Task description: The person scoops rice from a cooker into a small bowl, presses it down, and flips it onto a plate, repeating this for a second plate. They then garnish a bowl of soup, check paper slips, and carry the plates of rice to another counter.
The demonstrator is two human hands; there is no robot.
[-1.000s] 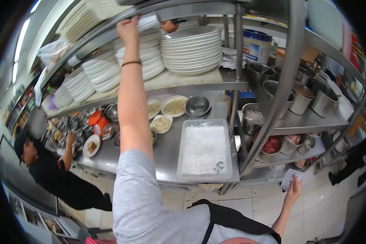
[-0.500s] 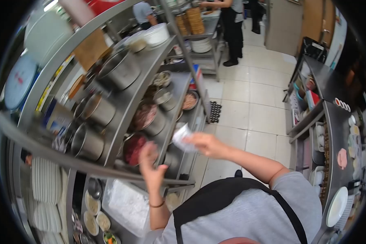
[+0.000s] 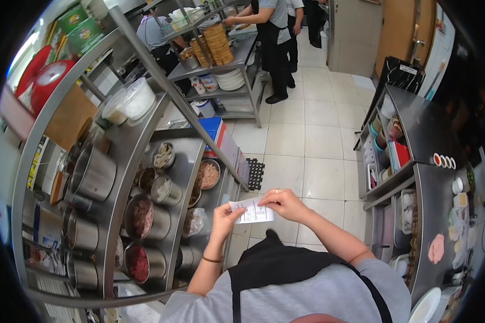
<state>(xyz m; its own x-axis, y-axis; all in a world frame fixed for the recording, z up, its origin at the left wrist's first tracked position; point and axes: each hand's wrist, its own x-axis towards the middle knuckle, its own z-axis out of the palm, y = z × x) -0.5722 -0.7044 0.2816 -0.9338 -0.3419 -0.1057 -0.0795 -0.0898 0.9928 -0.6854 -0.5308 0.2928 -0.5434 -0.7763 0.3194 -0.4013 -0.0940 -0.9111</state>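
Observation:
A small white printed paper slip (image 3: 257,212) is stretched between my two hands in front of my apron. My left hand (image 3: 224,222) pinches its left end, with the thumb lying on top. At the slip's upper right corner, the fingers of my right hand (image 3: 286,204) are pressed together on the paper. To the left of my left hand, a clear plastic bag of food (image 3: 194,222) sits on the shelf. Beyond it are a metal pot of pale pink meat (image 3: 143,216) and another of dark red meat (image 3: 138,264).
A steel rack (image 3: 125,177) with metal pots runs along my left. Tiled floor (image 3: 323,129) stretches ahead, with a black mat (image 3: 255,173) on it. Co-workers (image 3: 275,43) stand at a far steel table (image 3: 242,56). A steel counter (image 3: 434,199) is on my right.
My left hand has moved away from the meat pots to the slip and grips its left end. The slip, crumpled in my right hand before, is now flattened out. My view has shifted.

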